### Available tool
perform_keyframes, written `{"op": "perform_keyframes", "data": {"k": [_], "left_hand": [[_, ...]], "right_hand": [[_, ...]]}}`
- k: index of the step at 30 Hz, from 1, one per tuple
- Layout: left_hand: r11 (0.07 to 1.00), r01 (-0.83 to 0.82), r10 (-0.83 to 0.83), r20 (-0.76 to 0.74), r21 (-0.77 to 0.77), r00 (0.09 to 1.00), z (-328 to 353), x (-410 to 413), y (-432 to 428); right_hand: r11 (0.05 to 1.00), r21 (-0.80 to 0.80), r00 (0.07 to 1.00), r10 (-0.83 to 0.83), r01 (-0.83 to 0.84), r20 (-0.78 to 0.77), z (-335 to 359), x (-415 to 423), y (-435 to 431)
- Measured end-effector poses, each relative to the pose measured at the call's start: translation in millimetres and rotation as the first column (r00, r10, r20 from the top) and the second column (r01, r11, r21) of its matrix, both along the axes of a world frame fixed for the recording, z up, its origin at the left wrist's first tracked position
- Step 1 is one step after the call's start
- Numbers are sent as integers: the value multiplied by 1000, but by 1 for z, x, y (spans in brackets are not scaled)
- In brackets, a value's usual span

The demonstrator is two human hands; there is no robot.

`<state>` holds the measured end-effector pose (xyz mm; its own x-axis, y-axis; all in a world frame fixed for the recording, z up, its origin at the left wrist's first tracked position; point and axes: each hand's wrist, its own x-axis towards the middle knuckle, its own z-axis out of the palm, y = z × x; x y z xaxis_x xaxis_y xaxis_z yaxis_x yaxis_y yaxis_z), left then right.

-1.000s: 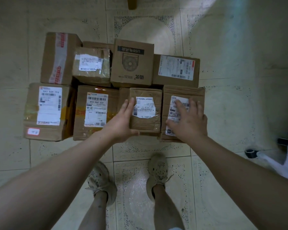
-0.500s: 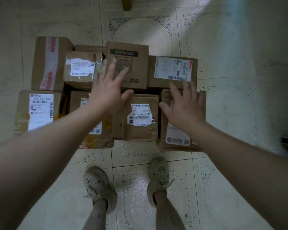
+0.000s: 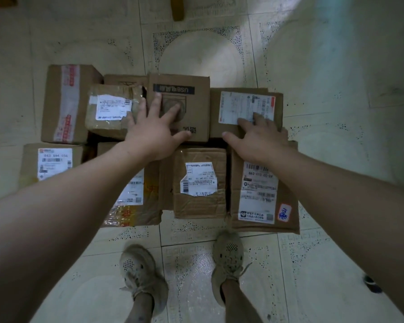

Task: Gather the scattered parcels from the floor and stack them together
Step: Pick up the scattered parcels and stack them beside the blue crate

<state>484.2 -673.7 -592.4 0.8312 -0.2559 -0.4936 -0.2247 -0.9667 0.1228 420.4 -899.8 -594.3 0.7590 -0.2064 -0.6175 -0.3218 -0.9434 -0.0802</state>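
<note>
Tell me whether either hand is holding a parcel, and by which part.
Nothing is gripped. The left hand lies spread, fingers straight, on top of the printed box; the right hand lies flat on the labelled box.

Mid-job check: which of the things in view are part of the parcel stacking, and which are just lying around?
Job:
- printed box under left hand
- flat labelled box under right hand
- red-taped box
- torn-label box
- sticker box

Lying about:
- wooden post, top edge
- small dark object, far right
</note>
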Motion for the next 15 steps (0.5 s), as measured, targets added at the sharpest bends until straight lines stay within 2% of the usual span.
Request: {"op": "perform_keyframes", "data": {"k": [3,5,7,10,12,15], "left_hand": [[997,-15,17,30,-72,999,3,6,17],[991,-99,108,100,-93,989,3,14,43],[978,-203,206,124,-41,971,0,17,71],[986,-157,155,32,61,987,-9,10,95],[992,-120,120,1,28,993,-13,6,101],[987,-150,150,0,-66,989,-8,6,112]], "right_hand": [[999,-11,999,35,-35,37,8,6,13],[994,36,987,100,-106,129,12,16,34],[976,97,967,175,-196,186,14,30,61],[956,118,957,250,-268,147,9,40,91],[957,98,958,263,-274,111,4,37,97],[967,74,965,234,-243,116,5,35,100]]}}
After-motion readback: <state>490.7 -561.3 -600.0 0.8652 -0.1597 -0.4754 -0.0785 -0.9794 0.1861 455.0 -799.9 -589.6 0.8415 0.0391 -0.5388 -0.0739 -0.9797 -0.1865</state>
